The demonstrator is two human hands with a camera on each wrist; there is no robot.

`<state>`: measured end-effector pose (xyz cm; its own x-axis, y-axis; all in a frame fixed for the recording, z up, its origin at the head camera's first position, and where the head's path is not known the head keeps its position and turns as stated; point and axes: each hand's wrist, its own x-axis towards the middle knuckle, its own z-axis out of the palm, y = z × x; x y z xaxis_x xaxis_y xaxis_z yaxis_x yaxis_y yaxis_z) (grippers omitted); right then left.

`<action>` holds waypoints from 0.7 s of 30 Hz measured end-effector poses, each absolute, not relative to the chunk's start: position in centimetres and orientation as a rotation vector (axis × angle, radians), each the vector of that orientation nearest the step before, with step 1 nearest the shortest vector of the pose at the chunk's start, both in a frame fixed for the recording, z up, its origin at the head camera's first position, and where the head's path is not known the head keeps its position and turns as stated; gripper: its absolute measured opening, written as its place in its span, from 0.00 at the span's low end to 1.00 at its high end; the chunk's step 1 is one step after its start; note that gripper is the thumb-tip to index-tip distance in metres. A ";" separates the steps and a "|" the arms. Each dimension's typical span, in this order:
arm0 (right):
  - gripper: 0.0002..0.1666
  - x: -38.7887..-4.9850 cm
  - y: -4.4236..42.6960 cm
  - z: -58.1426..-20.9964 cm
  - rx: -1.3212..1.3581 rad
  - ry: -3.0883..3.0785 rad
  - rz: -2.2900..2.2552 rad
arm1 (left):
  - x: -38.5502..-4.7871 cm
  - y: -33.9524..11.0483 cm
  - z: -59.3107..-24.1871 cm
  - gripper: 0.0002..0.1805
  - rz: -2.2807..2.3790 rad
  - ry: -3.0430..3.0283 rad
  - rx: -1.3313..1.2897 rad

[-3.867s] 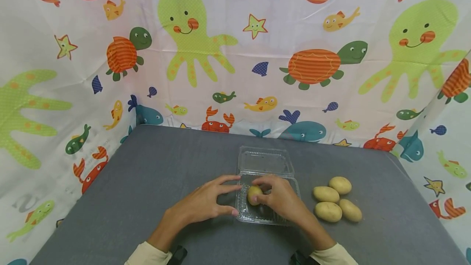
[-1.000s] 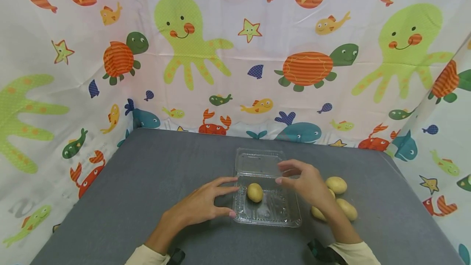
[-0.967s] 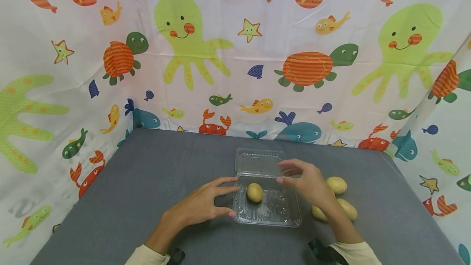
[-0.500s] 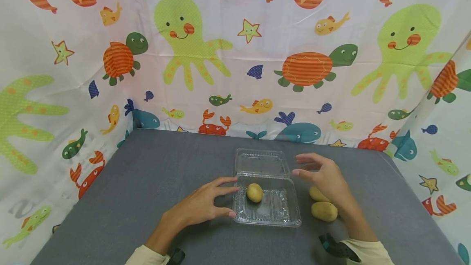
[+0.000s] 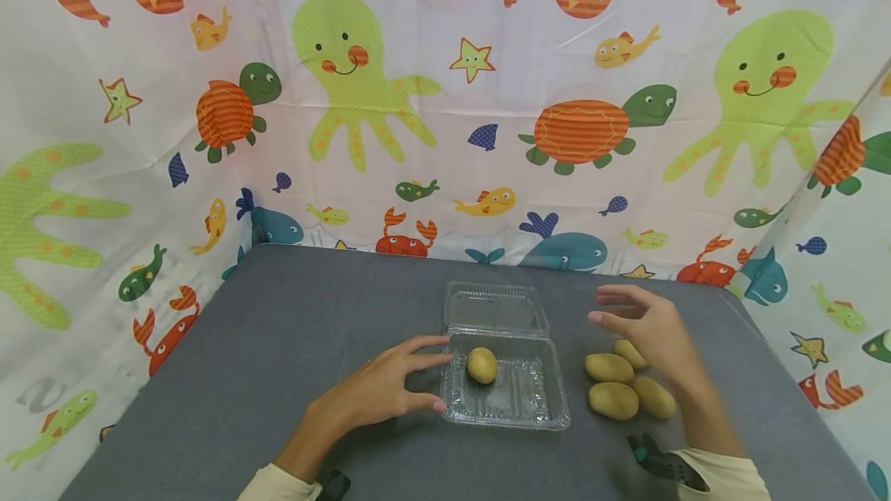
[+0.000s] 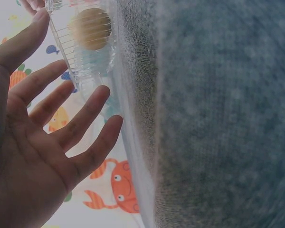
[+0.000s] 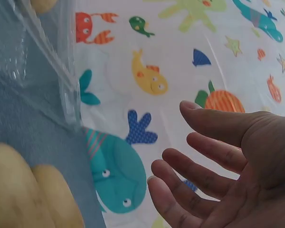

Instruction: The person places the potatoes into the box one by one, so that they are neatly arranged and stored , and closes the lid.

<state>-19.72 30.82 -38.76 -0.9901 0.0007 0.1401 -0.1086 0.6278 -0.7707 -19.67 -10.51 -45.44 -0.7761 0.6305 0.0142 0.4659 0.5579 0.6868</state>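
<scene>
A clear plastic clamshell box (image 5: 536, 408) lies with its lid (image 5: 496, 308) folded back on the far side. Inside the base, toward its left, sits one potato (image 5: 482, 365). My left hand (image 5: 379, 381) touches or nearly touches the box's left edge, fingers spread; the left wrist view shows this hand (image 6: 47, 128) with its palm bare. Several loose potatoes (image 5: 612, 400) lie in a cluster right of the box. Above the rear of that cluster hovers my right hand (image 5: 647, 327), fingers loosely bent, partly hiding the farthest potato. Nothing is in the right hand (image 7: 218, 166) in the right wrist view.
A grey cloth-covered table (image 5: 334, 300) spreads under everything. Behind it and along both sides hangs a white curtain (image 5: 445, 145) printed with sea animals. Both wrists wear dark straps, and the sleeves are cream.
The right hand released the potato inside the box, then withdrew rightward to above the loose potatoes. The left hand has stayed at the box's left edge.
</scene>
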 end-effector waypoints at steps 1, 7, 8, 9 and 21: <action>0.33 -19.7 31.1 -38.8 0.086 -2.711 1.310 | -19.7 -10.5 -45.4 0.40 1.024 2.561 0.915; 0.36 -19.7 32.8 -38.9 0.033 -2.706 1.358 | -19.7 -10.5 -45.4 0.39 1.022 2.559 0.916; 0.36 -19.7 33.0 -38.9 0.026 -2.711 1.366 | -19.7 -10.5 -45.4 0.39 1.023 2.559 0.916; 0.37 -19.7 33.2 -38.9 0.020 -2.718 1.366 | -19.7 -10.6 -45.4 0.40 1.023 2.558 0.915; 0.40 -20.1 35.7 -39.8 -0.047 -2.783 1.339 | -19.6 -10.6 -45.3 0.40 1.029 2.553 0.906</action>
<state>-20.10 35.73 -39.80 -0.9981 0.0507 0.0347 0.0045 0.6239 -0.7815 -19.62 -10.59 -45.34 -0.7778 0.6285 0.0064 0.4572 0.5588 0.6919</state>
